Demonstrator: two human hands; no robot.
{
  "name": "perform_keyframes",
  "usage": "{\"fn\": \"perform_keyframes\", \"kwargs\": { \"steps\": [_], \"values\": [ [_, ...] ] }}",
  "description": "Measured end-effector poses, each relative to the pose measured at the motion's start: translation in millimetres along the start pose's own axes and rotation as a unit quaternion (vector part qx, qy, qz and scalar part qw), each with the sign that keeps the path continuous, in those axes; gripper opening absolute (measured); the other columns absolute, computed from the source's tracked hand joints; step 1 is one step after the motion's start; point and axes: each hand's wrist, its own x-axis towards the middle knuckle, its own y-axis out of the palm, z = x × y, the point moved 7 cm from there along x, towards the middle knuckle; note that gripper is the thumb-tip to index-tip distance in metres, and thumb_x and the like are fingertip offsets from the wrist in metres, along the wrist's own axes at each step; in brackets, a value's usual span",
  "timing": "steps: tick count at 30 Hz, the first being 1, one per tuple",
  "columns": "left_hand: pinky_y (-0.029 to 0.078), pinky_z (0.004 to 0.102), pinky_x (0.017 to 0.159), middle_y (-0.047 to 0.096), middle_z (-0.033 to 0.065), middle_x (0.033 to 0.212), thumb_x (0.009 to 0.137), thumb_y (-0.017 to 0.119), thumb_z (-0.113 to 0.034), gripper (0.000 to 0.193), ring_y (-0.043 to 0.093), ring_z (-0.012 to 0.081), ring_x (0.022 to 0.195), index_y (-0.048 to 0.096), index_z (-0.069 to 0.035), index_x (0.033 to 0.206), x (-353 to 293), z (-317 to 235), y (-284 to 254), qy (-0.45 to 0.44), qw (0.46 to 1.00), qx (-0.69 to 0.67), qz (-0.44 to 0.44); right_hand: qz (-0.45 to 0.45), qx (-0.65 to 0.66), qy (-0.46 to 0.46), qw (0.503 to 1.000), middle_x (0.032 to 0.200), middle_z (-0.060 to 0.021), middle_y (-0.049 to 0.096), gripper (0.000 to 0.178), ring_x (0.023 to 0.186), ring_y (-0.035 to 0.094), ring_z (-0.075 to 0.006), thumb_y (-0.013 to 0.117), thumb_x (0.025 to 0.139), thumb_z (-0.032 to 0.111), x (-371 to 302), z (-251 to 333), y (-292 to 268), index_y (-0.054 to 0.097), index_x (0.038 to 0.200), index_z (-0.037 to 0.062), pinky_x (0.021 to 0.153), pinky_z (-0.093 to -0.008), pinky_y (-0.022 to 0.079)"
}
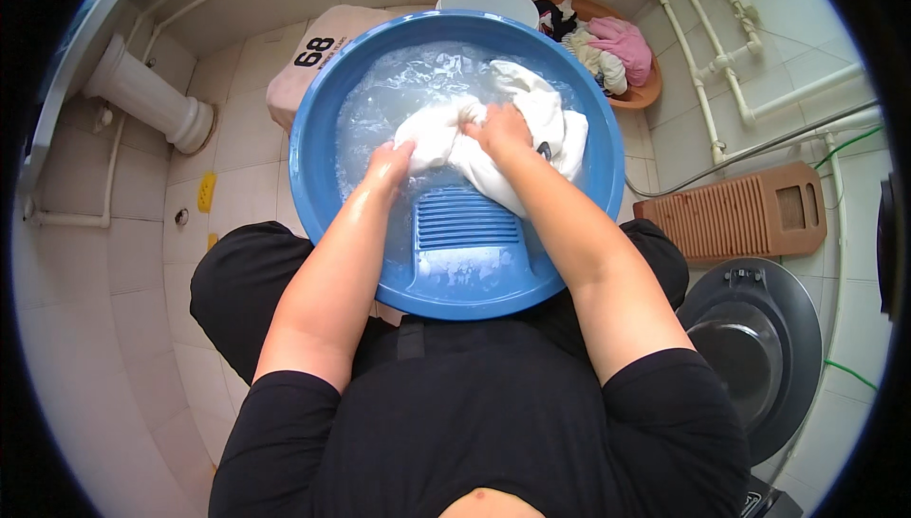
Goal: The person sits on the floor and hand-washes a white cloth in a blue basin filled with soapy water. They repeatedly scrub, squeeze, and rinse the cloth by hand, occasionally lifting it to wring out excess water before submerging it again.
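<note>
A big round blue washtub [313, 143] stands before me between my knees, holding cloudy, sudsy water [365, 110]. In it lies a wet white garment [536, 101], bunched up and partly under water, with a small dark patch on its right part. My left hand [389, 162] grips the garment's left end, fingers closed on the cloth. Farther right, my right hand [501, 129] is closed round a bunched middle part of it. Just below the cloth, the tub's built-in ribbed washboard [467, 219] slopes toward me, some of the garment touching its upper edge.
Behind the tub are a white round lid or basin [489, 1] and an orange-brown basin [645, 96] of pink, white and dark clothes. A pink cloth-covered thing [294, 91] sits left. On the right are a brown washboard [731, 212], a dark round basin [802, 328] and wall pipes [702, 110].
</note>
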Motion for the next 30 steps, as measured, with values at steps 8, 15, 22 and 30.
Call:
{"fn": "perform_keyframes", "kwargs": {
  "steps": [8,15,22,30],
  "values": [
    [0.044,0.0278,0.076,0.059,0.0087,0.092,0.081,0.063,-0.025,0.027,0.056,0.0167,0.085,0.058,-0.003,0.095,-79.9,-73.0,48.2,0.25,0.926,-0.25,0.133,0.017,0.539,-0.035,0.841,0.108,-0.0164,0.055,0.037,0.098,0.056,-0.0254,0.057,0.078,0.018,-48.8,29.4,-1.7,0.05,0.114,0.0086,0.085,-0.0312,0.045],
    [0.044,0.0286,0.06,0.056,0.0073,0.075,0.084,0.058,-0.02,0.019,0.053,0.0134,0.068,0.051,-0.003,0.081,-80.8,-68.9,49.3,0.289,0.933,-0.207,-0.053,-0.026,0.689,-0.036,0.723,0.098,-0.0142,0.057,0.03,0.089,0.055,-0.0208,0.047,0.079,0.004,-73.5,33.0,15.5,0.048,0.108,-0.001,0.079,-0.0285,0.044],
    [0.045,0.0339,0.065,0.055,0.0075,0.073,0.086,0.053,-0.019,0.023,0.054,0.0169,0.074,0.052,0.003,0.08,-102.4,-66.5,51.1,0.329,0.936,-0.077,-0.099,-0.075,0.569,-0.024,0.818,0.071,-0.0198,0.056,0.024,0.069,0.056,-0.0365,0.047,0.082,0.02,-79.5,25.1,-8.1,0.057,0.075,-0.0002,0.068,-0.041,0.045],
    [0.041,0.0328,0.063,0.052,0.0053,0.072,0.086,0.047,-0.019,0.022,0.048,0.0142,0.07,0.056,0.001,0.079,-74.6,-40.7,34.3,0.116,0.976,-0.183,-0.039,-0.056,0.459,-0.142,0.875,0.073,-0.0226,0.058,0.025,0.072,0.057,-0.0369,0.049,0.08,0.023,-116.9,67.3,-10.3,0.057,0.079,-0.0004,0.065,-0.0397,0.045]
  ]
}}
